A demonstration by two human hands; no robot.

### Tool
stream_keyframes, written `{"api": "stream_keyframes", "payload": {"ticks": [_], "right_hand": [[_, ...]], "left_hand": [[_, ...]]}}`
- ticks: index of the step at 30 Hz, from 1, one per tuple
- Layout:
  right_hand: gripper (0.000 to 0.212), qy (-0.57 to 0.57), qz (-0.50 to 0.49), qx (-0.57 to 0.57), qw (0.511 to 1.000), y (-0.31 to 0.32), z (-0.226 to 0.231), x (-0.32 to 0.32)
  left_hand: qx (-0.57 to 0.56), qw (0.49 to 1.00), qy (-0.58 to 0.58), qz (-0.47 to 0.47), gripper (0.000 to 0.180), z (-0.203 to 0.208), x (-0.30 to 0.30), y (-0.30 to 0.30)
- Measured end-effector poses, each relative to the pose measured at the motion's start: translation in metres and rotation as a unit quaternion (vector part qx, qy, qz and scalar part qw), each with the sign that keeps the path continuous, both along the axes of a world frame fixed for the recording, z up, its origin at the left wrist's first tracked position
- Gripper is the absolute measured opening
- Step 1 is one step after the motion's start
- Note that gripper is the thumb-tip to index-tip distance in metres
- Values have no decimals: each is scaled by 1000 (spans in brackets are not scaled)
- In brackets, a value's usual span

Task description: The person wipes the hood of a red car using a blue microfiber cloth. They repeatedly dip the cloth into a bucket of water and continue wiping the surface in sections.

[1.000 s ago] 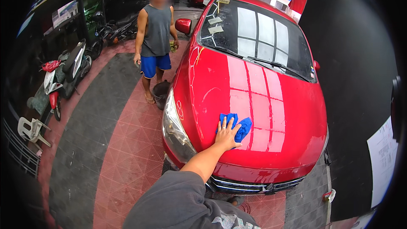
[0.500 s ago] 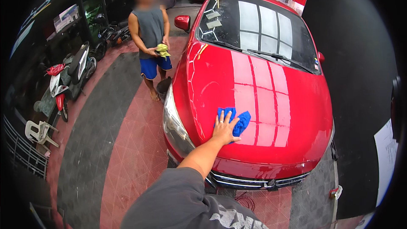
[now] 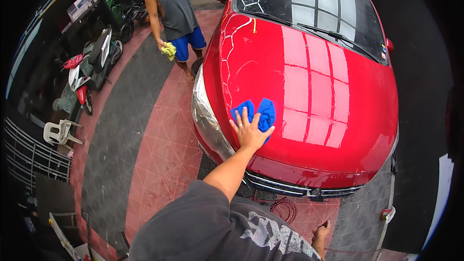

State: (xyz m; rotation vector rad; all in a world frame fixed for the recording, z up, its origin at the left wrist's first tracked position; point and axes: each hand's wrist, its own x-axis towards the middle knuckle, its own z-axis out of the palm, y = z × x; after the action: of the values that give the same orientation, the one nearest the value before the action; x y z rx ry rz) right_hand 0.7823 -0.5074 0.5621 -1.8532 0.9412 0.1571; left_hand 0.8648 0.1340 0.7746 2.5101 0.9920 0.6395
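The right hand [image 3: 321,234] hangs low by the person's side, loosely curled, holding nothing. The left hand [image 3: 249,131] lies flat, fingers spread, pressing a blue cloth [image 3: 261,112] onto the red car's hood [image 3: 309,77]. Farther off, a bystander [image 3: 176,12] holds a yellow rag [image 3: 168,50].
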Motion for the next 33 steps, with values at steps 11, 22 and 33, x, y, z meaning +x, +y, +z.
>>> {"api": "stream_keyframes", "payload": {"ticks": [11, 22, 33], "right_hand": [[56, 97, -51, -120, 987, 145, 82, -93], [53, 131, 19, -216, 967, 294, 146, -136], [51, 153, -27, -227, 961, 324, 170, -216]], "left_hand": [[-5, 992, -96, 87, 73, 46, 104, 244], [-61, 986, -138, -77, 91, 68, 319, 548], [91, 922, -87, -366, 38, 98, 365, 454]]}}
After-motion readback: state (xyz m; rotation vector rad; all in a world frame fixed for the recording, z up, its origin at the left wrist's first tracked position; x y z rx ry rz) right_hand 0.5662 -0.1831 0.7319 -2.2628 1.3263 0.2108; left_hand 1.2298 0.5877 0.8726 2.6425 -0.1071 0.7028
